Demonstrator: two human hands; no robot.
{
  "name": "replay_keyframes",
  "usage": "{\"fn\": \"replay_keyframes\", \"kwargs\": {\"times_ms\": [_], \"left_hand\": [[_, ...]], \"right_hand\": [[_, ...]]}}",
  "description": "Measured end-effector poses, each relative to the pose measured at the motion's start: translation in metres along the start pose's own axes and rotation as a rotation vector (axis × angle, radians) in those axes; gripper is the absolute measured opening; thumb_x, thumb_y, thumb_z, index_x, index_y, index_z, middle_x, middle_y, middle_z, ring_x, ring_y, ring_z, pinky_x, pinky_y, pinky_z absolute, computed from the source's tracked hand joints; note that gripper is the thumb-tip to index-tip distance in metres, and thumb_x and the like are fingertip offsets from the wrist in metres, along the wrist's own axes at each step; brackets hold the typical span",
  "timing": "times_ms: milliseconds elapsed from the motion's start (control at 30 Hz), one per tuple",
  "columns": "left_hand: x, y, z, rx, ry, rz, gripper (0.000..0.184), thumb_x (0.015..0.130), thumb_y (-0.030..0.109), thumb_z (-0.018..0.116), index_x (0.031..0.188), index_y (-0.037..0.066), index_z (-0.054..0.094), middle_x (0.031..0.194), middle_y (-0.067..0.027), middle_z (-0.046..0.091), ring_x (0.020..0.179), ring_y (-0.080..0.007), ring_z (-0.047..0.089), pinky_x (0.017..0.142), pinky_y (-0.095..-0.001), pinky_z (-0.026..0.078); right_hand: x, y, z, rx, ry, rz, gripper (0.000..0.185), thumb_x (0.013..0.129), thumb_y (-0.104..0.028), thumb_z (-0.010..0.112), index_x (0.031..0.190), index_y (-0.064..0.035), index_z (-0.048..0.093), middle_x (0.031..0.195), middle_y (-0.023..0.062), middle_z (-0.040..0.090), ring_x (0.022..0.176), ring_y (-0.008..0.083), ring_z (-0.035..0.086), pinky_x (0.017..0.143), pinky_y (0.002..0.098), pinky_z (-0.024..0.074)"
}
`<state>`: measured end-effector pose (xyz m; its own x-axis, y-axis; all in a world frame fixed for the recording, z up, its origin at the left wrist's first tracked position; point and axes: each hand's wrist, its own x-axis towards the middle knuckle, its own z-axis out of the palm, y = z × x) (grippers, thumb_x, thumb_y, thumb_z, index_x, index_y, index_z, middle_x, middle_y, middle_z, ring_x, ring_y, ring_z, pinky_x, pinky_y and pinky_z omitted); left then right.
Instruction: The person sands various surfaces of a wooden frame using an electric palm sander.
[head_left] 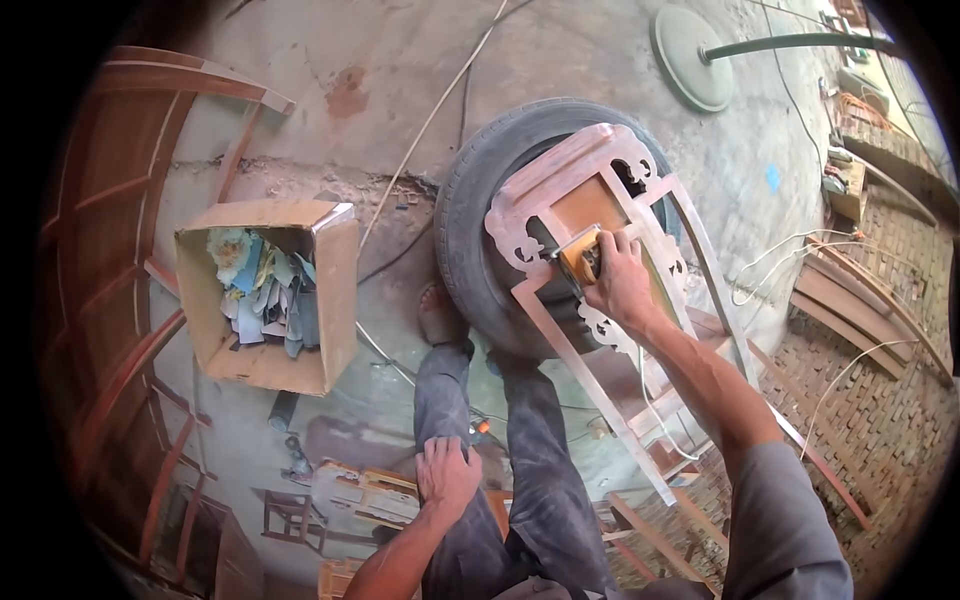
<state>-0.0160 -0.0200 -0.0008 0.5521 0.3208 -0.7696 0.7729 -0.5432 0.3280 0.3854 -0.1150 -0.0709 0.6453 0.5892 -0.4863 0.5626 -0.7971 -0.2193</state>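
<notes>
A yellow power sander [577, 252] sits against the carved back of a wooden chair frame [560, 328]. My right hand [618, 278] is wrapped over the sander's top, and a pale cord trails below it. The chair frame leans on a black tyre [463, 215] lying on the floor, its legs pointing toward my right side. Pinkish, dusty wood shows around the scrollwork cut-outs. Over my knee, my left hand [448, 474] rests with its fingers spread on the dusty trousers, holding nothing.
To the left stands an open cardboard box [340, 300] with scraps of sandpaper or cloth inside. Reddish wooden furniture [120, 240] fills the far left. Cables [425, 130] cross the concrete floor. A round stand base [685, 62] is at upper right, with boards [850, 310] on brick paving.
</notes>
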Motion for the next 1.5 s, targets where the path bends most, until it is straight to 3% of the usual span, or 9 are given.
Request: {"fn": "replay_keyframes", "kwargs": {"times_ms": [233, 333, 467, 733, 833, 933, 1067, 1167, 1500], "left_hand": [[-0.002, -0.001, 0.0, 0.002, 0.007, 0.01, 0.028, 0.093, 0.029, 0.067, 0.102, 0.003, 0.071, 0.111, -0.0145, 0.073, 0.118, -0.0338, 0.061, 0.095, -0.0495, 0.048], [-0.001, -0.004, 0.0, -0.004, 0.032, 0.017, 0.027, 0.093, 0.029, 0.067, 0.101, 0.003, 0.071, 0.109, -0.0149, 0.073, 0.117, -0.0341, 0.062, 0.094, -0.0496, 0.048], [0.001, -0.003, 0.0, -0.006, 0.022, 0.003, 0.025, 0.091, 0.028, 0.069, 0.101, 0.005, 0.07, 0.109, -0.0146, 0.072, 0.116, -0.0349, 0.062, 0.095, -0.0509, 0.049], [-0.004, -0.004, 0.005, -0.014, 0.025, -0.013, 0.024, 0.09, 0.028, 0.071, 0.1, 0.006, 0.069, 0.11, -0.0143, 0.071, 0.116, -0.0348, 0.061, 0.094, -0.051, 0.049], [-0.005, -0.006, 0.007, -0.027, 0.045, -0.012, 0.024, 0.09, 0.028, 0.071, 0.1, 0.006, 0.069, 0.109, -0.014, 0.071, 0.115, -0.0347, 0.061, 0.093, -0.0506, 0.049], [-0.004, -0.005, 0.009, -0.034, 0.063, -0.005, 0.024, 0.09, 0.028, 0.071, 0.099, 0.006, 0.069, 0.107, -0.0137, 0.071, 0.115, -0.0347, 0.061, 0.093, -0.0505, 0.049], [-0.006, -0.006, 0.012, -0.034, 0.072, 0.003, 0.025, 0.09, 0.028, 0.072, 0.099, 0.006, 0.069, 0.107, -0.0135, 0.071, 0.115, -0.0346, 0.061, 0.093, -0.0502, 0.048], [-0.006, -0.006, 0.011, -0.031, 0.069, -0.001, 0.025, 0.09, 0.029, 0.072, 0.099, 0.005, 0.069, 0.107, -0.0138, 0.071, 0.116, -0.0346, 0.06, 0.093, -0.0502, 0.048], [-0.004, -0.007, 0.006, -0.045, 0.039, -0.012, 0.027, 0.09, 0.03, 0.071, 0.1, 0.005, 0.07, 0.109, -0.0139, 0.071, 0.118, -0.0346, 0.06, 0.095, -0.0505, 0.047]], "right_hand": [[0.014, -0.006, 0.01, 0.01, 0.11, -0.025, 0.071, 0.067, -0.009, 0.081, 0.132, -0.0032, 0.051, 0.122, 0.0204, 0.055, 0.114, 0.0476, 0.058, 0.088, 0.0534, 0.06], [0.027, -0.021, 0.014, 0.066, 0.076, -0.009, 0.066, 0.069, -0.012, 0.081, 0.128, -0.0055, 0.051, 0.122, 0.0194, 0.056, 0.113, 0.0463, 0.057, 0.089, 0.0546, 0.0572], [-0.006, -0.029, 0.023, 0.054, -0.007, -0.111, 0.07, 0.068, -0.011, 0.081, 0.131, -0.0033, 0.051, 0.124, 0.0197, 0.055, 0.115, 0.0463, 0.057, 0.088, 0.0522, 0.0604], [-0.007, -0.064, 0.03, 0.014, -0.069, -0.166, 0.066, 0.075, -0.022, 0.086, 0.128, -0.0001, 0.052, 0.124, 0.0219, 0.057, 0.117, 0.0478, 0.057, 0.096, 0.0524, 0.0547], [-0.016, -0.065, 0.026, 0.019, -0.128, -0.16, 0.068, 0.075, -0.022, 0.085, 0.13, 0.0003, 0.052, 0.124, 0.0223, 0.057, 0.118, 0.0473, 0.057, 0.099, 0.0512, 0.0533], [-0.027, -0.056, 0.028, 0.01, -0.137, -0.16, 0.075, 0.069, -0.012, 0.081, 0.136, -0.0037, 0.049, 0.129, 0.0196, 0.054, 0.122, 0.0474, 0.053, 0.091, 0.0556, 0.0594], [-0.018, -0.053, 0.041, 0.019, -0.081, -0.167, 0.075, 0.07, -0.015, 0.083, 0.137, -0.0046, 0.049, 0.128, 0.0205, 0.054, 0.119, 0.0477, 0.054, 0.091, 0.0543, 0.0593], [-0.012, -0.065, 0.033, 0.026, -0.136, -0.135, 0.074, 0.07, -0.015, 0.083, 0.135, 0.0002, 0.051, 0.127, 0.0223, 0.055, 0.119, 0.0474, 0.055, 0.1, 0.0508, 0.0534], [0.001, -0.078, 0.036, -0.004, -0.125, -0.22, 0.075, 0.069, -0.014, 0.084, 0.134, -0.002, 0.048, 0.127, 0.0209, 0.055, 0.121, 0.0479, 0.055, 0.093, 0.0517, 0.0583]]}}
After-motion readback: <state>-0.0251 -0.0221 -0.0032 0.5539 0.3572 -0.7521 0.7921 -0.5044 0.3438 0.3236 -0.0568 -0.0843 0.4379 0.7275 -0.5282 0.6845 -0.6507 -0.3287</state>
